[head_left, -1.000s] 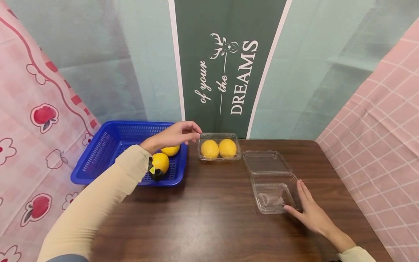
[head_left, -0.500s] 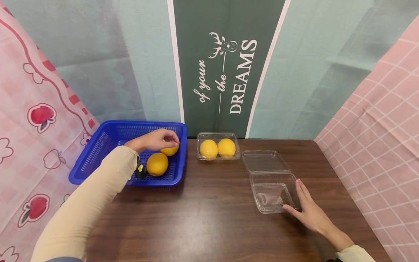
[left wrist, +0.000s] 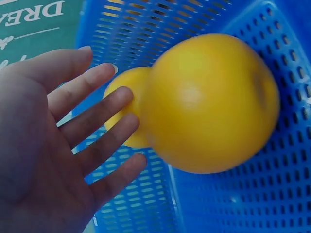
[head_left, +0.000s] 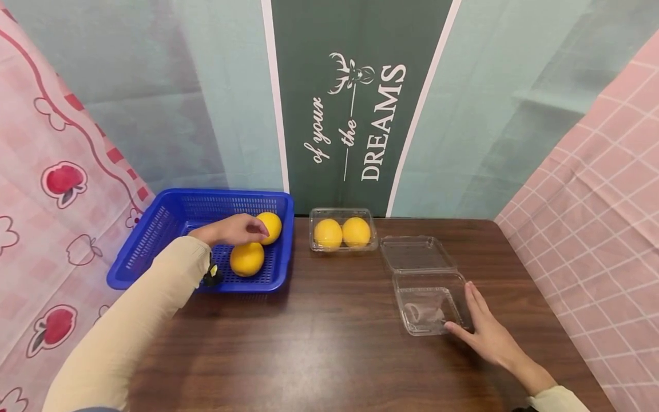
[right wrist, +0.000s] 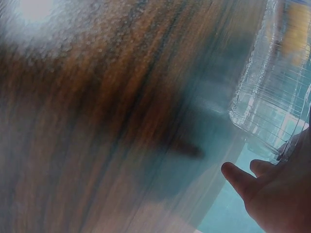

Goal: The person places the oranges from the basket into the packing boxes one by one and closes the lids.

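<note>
My left hand (head_left: pixel 238 229) hovers over two yellow-orange oranges in the blue plastic basket (head_left: pixel 114 281). In the left wrist view its fingers are loosely spread and nothing is in them. The nearer orange (left wrist: pixel 209 104) looms large there, partly covering the farther orange (left wrist: pixel 129 119), which the fingertips overlap. On the right, my right hand (head_left: pixel 489 335) rests against the side of a clear hinged plastic box (head_left: pixel 429 303), thumb at its near corner and fingers straight along its right edge. The box lies lid back with no fruit inside.
A closed clear box (head_left: pixel 344 213) with two oranges (head_left: pixel 328 234) stands at the back of the wooden table (head_left: pixel 309 343), between basket and open box. Patterned cloths hang behind and at both sides.
My left hand has drawn back from the closed box to the left and down over the oranges in the basket. My right hand and the open box stay put.
</note>
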Available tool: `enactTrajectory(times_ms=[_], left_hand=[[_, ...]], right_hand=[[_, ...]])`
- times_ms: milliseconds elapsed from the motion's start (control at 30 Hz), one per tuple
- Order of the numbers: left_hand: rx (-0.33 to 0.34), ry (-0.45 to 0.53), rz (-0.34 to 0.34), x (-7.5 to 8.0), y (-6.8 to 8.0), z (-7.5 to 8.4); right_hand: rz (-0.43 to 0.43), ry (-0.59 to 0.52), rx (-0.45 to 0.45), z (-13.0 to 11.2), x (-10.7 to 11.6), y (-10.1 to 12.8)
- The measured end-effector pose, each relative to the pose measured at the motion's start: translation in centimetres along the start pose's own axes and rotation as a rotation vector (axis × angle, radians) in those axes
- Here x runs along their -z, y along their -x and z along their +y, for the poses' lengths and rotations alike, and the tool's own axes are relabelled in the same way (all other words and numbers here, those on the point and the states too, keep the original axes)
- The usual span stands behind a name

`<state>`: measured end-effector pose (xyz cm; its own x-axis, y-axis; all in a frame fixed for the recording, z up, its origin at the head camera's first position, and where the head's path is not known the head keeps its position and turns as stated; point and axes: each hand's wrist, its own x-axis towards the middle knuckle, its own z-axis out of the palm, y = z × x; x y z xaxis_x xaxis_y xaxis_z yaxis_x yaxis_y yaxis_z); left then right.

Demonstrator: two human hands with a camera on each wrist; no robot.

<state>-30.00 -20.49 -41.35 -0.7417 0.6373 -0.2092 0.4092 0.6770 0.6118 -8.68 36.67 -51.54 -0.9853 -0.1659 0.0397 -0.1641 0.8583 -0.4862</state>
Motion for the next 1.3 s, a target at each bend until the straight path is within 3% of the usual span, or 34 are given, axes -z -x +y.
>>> enactTrajectory(times_ms=[300, 600, 767, 833, 933, 1067, 1200, 1300], left_hand=[[0.111, 0.060, -0.076, -0.2, 0.5, -0.5], [0.242, 0.034, -0.182, -0.1, 1.2, -0.8], [0.268, 0.047, -0.208, 0.0, 1.1, -0.5], [0.302, 0.071, -0.232, 0.2, 1.0, -0.1], [0.411, 0.113, -0.268, 0.5, 1.0, 0.5], [0.527, 0.043, -0.283, 1.0, 1.0, 1.3], [0.550, -0.036, -0.303, 1.1, 0.8, 1.6], [0.568, -0.004, -0.298, 1.1, 0.7, 1.7]], right_hand=[[-0.022, -0.007, 0.010, 0.5, 1.1, -1.3], [-0.048, 0.008, 0.015, 0.8, 1.4, -1.7], [-0.043, 0.016, 0.027, 1.2, 1.6, -2.1], [-0.048, 0.014, 0.029, 1.2, 1.6, -2.1], [-0.053, 0.014, 0.029, 1.2, 1.6, -2.1], [-0.055, 0.015, 0.022, 1.1, 1.6, -2.1], [-0.053, 0.014, 0.022, 1.0, 1.7, -2.1], [-0.054, 0.009, 0.023, 1.0, 1.8, -2.1]])
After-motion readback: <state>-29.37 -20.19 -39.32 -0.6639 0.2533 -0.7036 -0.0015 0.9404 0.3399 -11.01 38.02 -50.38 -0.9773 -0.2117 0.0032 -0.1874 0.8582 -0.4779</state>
